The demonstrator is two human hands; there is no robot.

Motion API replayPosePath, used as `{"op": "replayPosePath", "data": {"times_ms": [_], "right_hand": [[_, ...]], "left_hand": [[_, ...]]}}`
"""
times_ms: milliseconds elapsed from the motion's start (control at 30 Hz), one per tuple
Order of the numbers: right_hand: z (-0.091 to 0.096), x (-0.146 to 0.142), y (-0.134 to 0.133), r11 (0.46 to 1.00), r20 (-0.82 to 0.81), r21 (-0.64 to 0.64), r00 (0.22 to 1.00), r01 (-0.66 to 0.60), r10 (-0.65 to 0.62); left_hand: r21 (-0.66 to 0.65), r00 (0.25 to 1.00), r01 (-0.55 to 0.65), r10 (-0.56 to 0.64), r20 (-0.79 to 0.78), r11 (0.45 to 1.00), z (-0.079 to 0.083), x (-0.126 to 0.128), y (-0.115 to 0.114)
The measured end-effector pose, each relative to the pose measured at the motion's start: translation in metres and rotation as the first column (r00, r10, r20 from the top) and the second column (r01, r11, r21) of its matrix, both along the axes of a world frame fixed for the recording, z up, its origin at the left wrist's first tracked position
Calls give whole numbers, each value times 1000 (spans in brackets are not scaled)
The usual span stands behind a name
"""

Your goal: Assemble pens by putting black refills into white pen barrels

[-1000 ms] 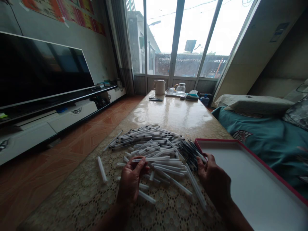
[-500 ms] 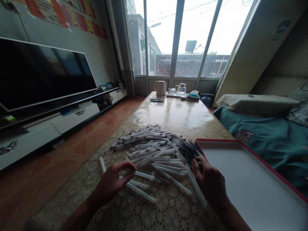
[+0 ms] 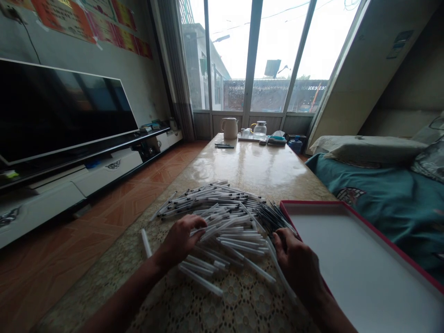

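Note:
My left hand (image 3: 182, 238) reaches over a pile of white pen barrels (image 3: 236, 243), with thumb and fingers pinched at a barrel among them. Its exact grip is partly hidden. Farther back in the pile, several barrels (image 3: 215, 196) have dark ends. My right hand (image 3: 298, 259) is closed, its curled fingers on the near end of a bunch of thin dark pen refills (image 3: 268, 215). The fingertips are partly hidden. A few loose barrels (image 3: 201, 279) lie on the table in front of the pile.
A shallow box with a red rim (image 3: 314, 202) and white inside stands right of the pile. A beige jug (image 3: 229, 128), a glass pot (image 3: 260, 129) and a tissue pack (image 3: 276, 138) stand at the table's far end. A bed (image 3: 381, 185) lies to the right.
My left hand has moved forward and right, from the front of the pile onto its middle. The barrel it pinched now lies on the table. My right hand stays by the refills.

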State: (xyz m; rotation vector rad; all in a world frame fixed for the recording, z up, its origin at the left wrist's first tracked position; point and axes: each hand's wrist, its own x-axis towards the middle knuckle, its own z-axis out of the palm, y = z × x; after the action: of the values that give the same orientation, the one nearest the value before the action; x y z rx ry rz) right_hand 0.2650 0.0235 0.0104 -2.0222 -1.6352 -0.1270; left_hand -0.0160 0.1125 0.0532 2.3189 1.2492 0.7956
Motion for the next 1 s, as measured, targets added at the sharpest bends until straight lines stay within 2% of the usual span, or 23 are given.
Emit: {"op": "replayPosePath", "data": {"times_ms": [100,233,567,833,1000], "right_hand": [[0,-1,0,1000,-11,-7,1000,-18,18],[0,0,0,1000,5,-4,1000,-10,10],[2,-1,-1,999,5,-26,1000,-19,19],[1,-1,-1,998,-1,-50,999,-38,38],[0,0,0,995,-57,8,993,-99,99]], "left_hand": [[61,988,47,-38,-152,997,3,22,23],[99,969,33,-8,-249,995,1,42,45],[81,903,37,1,-431,996,6,49,56],[87,918,50,-12,-395,995,-1,49,62],[114,969,109,-80,-233,988,13,49,55]]}}
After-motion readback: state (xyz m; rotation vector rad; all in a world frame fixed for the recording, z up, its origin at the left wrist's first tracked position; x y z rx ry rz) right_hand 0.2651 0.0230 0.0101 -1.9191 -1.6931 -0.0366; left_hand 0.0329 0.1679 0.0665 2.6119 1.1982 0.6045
